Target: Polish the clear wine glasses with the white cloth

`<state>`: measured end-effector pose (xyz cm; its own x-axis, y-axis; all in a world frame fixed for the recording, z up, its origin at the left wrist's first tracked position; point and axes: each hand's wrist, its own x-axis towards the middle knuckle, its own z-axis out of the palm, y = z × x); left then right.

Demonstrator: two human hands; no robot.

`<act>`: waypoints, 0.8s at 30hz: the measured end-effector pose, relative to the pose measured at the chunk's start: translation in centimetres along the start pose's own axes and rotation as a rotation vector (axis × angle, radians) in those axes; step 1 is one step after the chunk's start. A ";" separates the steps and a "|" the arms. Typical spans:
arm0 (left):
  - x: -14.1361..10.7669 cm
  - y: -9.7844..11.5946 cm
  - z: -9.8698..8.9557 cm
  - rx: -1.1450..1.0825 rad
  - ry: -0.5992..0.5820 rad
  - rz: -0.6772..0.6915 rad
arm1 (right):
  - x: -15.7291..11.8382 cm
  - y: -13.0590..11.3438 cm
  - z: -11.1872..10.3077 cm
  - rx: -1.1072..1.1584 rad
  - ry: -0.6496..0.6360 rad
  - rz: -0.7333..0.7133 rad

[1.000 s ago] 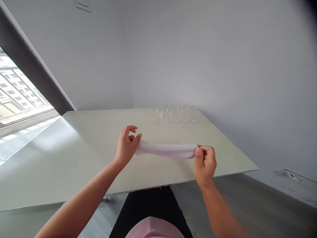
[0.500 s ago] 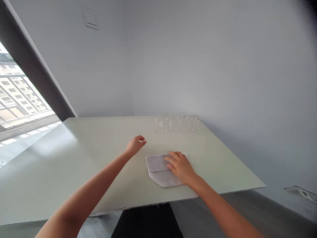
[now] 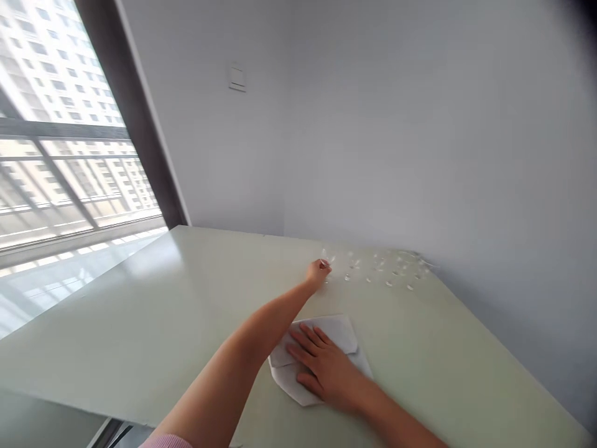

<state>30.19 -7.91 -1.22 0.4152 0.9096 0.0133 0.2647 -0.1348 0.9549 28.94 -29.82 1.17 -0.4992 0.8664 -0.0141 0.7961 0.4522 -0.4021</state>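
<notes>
My left hand reaches out to the leftmost stemmed glass, its fingers closed around it; the picture is blurred there. The glass stands upright, partly hidden by the hand. My right hand lies flat with fingers spread on a folded white cloth, pressing on its upper layer. Part of the cloth's left side is covered by my left forearm. To the right of the held glass, several more clear stemmed glasses stand in a row, smeared by motion.
The pale table reaches back to a corner of grey walls. At the left is a window with a dark frame. A switch plate sits on the back wall.
My left hand has moved forward and right to the leftmost glass and closed on it. My right hand has flattened onto the cloth. The head view has turned left.
</notes>
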 end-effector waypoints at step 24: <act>0.3 -8.4 -34.3 0.190 0.754 -0.149 | 0.5 1.4 1.6 0.027 -0.017 -0.018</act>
<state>-1.75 6.94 0.96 -0.3205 0.9350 0.1516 0.4431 0.0066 0.8965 29.24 -29.13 -0.83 -0.5196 0.8541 -0.0223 0.7774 0.4618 -0.4271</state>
